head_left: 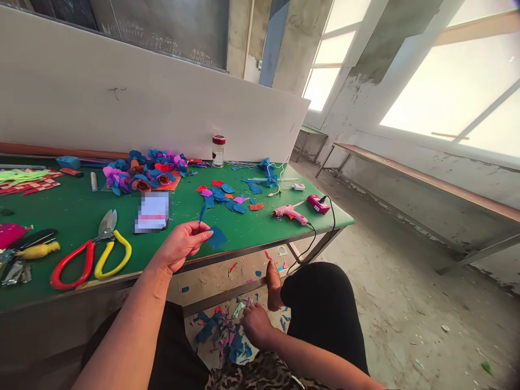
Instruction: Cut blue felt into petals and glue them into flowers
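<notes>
My left hand (187, 244) is closed in a pinch at the table's front edge. Between its thumb and fingers stands a small rolled blue paper flower bud (202, 212), upright. A blue petal (218, 238) touches the thumb tip; whether it is held or lies on the table I cannot tell. My right hand (257, 325) hangs below the table edge over my lap, fingers curled, and what it may hold is hidden. Loose blue, red, orange and pink petals (228, 188) lie farther back. A pink glue gun (290, 213) rests to the right.
Red-and-yellow-handled shears (106, 233) and a phone (153, 212) lie left on the green table (190, 201). Behind are finished paper flowers (142, 172) and a red-lidded jar (218, 150). A pink power box (318, 204) with a black cord sits at the right end. Scraps (227, 336) litter the floor.
</notes>
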Available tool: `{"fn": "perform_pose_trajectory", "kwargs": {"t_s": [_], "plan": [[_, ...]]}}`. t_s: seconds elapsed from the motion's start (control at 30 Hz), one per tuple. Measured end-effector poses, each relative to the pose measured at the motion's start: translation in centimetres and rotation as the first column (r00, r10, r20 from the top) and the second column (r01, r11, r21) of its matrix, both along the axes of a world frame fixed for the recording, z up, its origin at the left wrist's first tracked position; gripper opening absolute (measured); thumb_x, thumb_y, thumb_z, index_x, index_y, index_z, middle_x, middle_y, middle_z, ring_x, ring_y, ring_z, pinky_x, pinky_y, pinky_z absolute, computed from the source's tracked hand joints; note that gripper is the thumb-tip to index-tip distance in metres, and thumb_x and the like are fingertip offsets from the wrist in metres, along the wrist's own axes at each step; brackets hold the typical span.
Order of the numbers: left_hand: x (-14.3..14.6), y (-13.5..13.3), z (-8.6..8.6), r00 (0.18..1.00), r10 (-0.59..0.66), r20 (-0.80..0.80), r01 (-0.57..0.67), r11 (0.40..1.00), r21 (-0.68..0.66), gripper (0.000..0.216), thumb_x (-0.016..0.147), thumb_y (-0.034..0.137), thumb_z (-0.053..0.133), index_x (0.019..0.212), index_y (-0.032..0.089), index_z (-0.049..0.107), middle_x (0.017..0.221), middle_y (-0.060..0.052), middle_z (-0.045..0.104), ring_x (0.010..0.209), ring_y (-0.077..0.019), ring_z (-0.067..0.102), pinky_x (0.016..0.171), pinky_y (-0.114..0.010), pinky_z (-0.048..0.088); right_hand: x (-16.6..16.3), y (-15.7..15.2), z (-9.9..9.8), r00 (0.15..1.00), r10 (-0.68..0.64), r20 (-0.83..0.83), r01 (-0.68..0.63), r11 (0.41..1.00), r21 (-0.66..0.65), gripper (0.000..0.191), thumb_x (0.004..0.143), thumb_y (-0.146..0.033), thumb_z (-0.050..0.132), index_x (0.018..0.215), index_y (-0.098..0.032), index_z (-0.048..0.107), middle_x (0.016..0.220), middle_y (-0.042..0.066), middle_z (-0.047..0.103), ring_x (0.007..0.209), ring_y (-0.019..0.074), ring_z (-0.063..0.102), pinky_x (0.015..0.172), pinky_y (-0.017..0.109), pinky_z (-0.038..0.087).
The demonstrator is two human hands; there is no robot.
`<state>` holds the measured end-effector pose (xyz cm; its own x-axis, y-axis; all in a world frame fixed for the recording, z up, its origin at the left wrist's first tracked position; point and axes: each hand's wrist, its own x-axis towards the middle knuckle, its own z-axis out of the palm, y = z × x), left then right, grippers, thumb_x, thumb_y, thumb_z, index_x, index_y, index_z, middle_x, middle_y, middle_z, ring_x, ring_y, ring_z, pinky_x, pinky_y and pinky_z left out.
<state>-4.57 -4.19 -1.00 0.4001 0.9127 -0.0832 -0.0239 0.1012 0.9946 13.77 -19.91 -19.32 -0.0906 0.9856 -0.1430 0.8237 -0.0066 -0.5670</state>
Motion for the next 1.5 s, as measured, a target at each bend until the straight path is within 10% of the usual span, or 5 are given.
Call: {"fn": "perform_pose_trajectory", "kwargs": {"t_s": [0.13,0.27,0.53,0.7,1.5], "plan": [[-0.6,-0.6,0.5,0.996,0.028,-0.084,-0.024,0.998,0.058,0.04,0.058,0.044,0.082,0.076,0.016,0.06,0.063,0.007,0.046,0.041,-0.0002,0.023,0.038,-0.018,0.014,1.7,-0.7,2.2,0.994,0.081,0.075,-0.075,0.994,-0.079,0.015,0.055,-0.011,0.073,0.065,-0.021,0.069,0.082,0.006,0.073,0.07,0.0229,0.066,0.063,0.03,0.046],[-3.1,-1.2,2.0,0.986,0.08,-0.145,-0.059,0.987,0.147,0.037,0.062,0.046,0.079,0.077,0.017,0.06,0.065,0.006,0.049,0.042,-0.0015,0.025,0.038,-0.019,0.016,4.1,2.4,10.5,0.984,0.09,-0.155,-0.073,0.991,0.117,0.02,0.084,-0.026,0.055,0.079,-0.021,0.074,0.068,0.003,0.069,0.064,0.0166,0.061,0.061,0.025,0.043],[-5.9,-0.7,8.1,0.96,0.125,-0.252,-0.074,0.977,0.201,0.033,0.065,0.044,0.077,0.076,0.017,0.06,0.053,0.009,0.037,0.041,-0.0032,0.02,0.041,-0.019,0.01,1.7,12.1,23.7,0.562,0.179,-0.807,0.137,0.942,0.305,0.042,0.082,-0.053,0.058,0.092,-0.016,0.076,0.083,0.006,0.072,0.078,0.0179,0.061,0.074,0.028,0.045],[-2.0,1.4,9.2,0.917,0.129,-0.378,0.002,0.945,0.326,0.025,0.064,0.039,0.076,0.067,0.018,0.064,0.059,0.004,0.052,0.051,-0.0088,0.04,0.047,-0.02,0.027,-2.1,15.5,22.6,0.537,0.229,-0.812,-0.103,0.973,0.207,0.033,0.072,-0.045,0.07,0.084,-0.015,0.075,0.066,0.0,0.066,0.06,0.0119,0.053,0.055,0.021,0.038],[5.8,2.9,1.3,0.98,0.198,-0.004,-0.198,0.98,0.023,0.039,0.066,0.054,0.072,0.076,0.021,0.052,0.075,0.001,0.061,0.064,-0.017,0.064,0.063,-0.032,0.053,4.5,20.2,18.5,0.319,-0.047,-0.947,0.272,0.961,0.044,0.036,0.067,-0.043,0.068,0.05,-0.018,0.048,0.053,-0.005,0.039,0.054,0.0093,0.036,0.058,0.024,0.037]]}}
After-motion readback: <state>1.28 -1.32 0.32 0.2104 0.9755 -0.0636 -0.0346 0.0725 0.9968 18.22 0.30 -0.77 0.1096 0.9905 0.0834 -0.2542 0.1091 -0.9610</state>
